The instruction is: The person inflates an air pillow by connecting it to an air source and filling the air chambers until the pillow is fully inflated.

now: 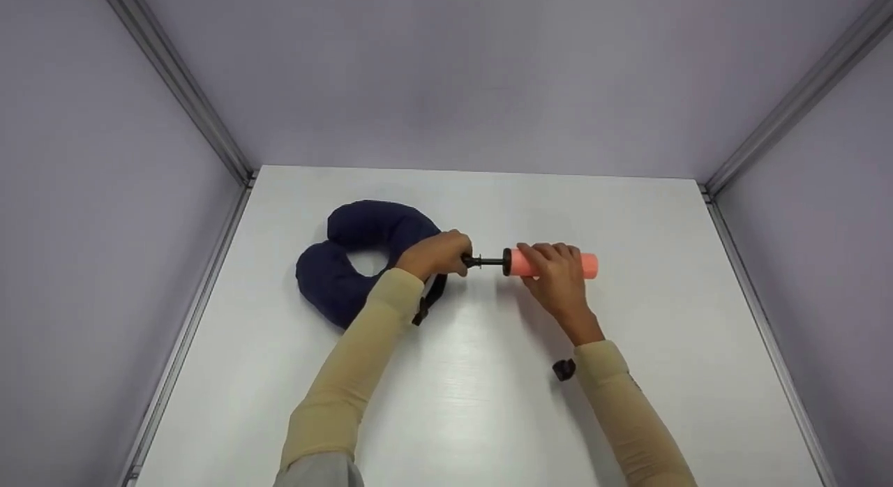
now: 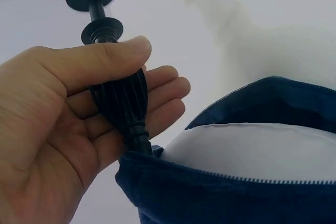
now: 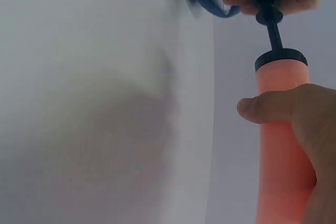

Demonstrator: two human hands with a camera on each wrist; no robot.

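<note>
At the centre of the head view, the right hand (image 1: 558, 281) wraps around the pink pump barrel (image 1: 586, 265) while the left hand (image 1: 436, 253) pinches its black ribbed nozzle (image 2: 121, 100), which enters the navy neck pillow (image 1: 349, 264) lying left of centre on the white table (image 1: 488, 403).

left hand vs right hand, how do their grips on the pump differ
The left hand holds the pump's ribbed black nozzle by the navy neck pillow; the right hand wraps the pink barrel. The left hand's fingers lie nearly straight; the right hand's curl round. Both grip one pump.
</note>
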